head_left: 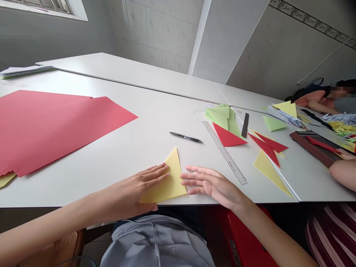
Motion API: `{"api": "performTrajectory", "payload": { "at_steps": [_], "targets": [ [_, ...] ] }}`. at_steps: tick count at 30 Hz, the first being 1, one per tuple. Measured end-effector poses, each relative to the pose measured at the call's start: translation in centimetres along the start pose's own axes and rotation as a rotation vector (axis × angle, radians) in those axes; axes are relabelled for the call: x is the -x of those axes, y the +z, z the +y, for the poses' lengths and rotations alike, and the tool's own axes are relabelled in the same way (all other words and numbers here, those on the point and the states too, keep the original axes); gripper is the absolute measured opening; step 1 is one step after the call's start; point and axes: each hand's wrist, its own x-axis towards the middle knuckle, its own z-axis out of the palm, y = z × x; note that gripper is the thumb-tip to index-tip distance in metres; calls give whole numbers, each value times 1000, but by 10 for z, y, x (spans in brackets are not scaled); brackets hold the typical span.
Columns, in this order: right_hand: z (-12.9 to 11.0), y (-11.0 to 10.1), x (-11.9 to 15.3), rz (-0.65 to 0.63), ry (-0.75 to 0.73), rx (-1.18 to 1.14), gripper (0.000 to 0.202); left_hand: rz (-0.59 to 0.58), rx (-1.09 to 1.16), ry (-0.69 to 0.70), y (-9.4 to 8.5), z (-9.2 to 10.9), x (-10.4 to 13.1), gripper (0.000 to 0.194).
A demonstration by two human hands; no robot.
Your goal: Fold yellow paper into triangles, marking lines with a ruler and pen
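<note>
A folded sheet of yellow paper (174, 181) lies at the table's front edge, one corner pointing away from me. My left hand (148, 181) rests flat over its left part, fingers stretched out, hiding that side. At its right edge is my right hand (208, 183), fingers apart and holding nothing; the fingertips are close to the paper, and I cannot tell whether they touch it. Just beyond lies a black pen (186, 137). A clear ruler (224, 152) slants across the table to the right of the pen.
Large red sheets (63, 126) cover the table's left side. Green papers (221, 116), red triangles (228, 135), a dark strip (245, 125) and a yellow piece (271, 172) lie to the right. Farther right, a co-worker's arm (345, 172) is beside a dark red paper trimmer (314, 148).
</note>
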Motion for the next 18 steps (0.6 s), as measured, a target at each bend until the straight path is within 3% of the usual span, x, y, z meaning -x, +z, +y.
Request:
{"api": "performTrajectory", "payload": {
  "at_steps": [4, 9, 11, 18],
  "targets": [
    [3, -5, -4, 46, -59, 3, 46, 67, 301, -130, -15, -5, 4, 35],
    [2, -3, -12, 39, -106, -25, 42, 402, 603, -458, -30, -9, -8, 38],
    [-2, 5, -20, -12, -124, -62, 51, 470, 740, -486, -33, -6, -17, 42],
    [-38, 23, -57, -149, -194, -253, 54, 271, 1106, -323, -43, 1, -51, 39]
  ]
}}
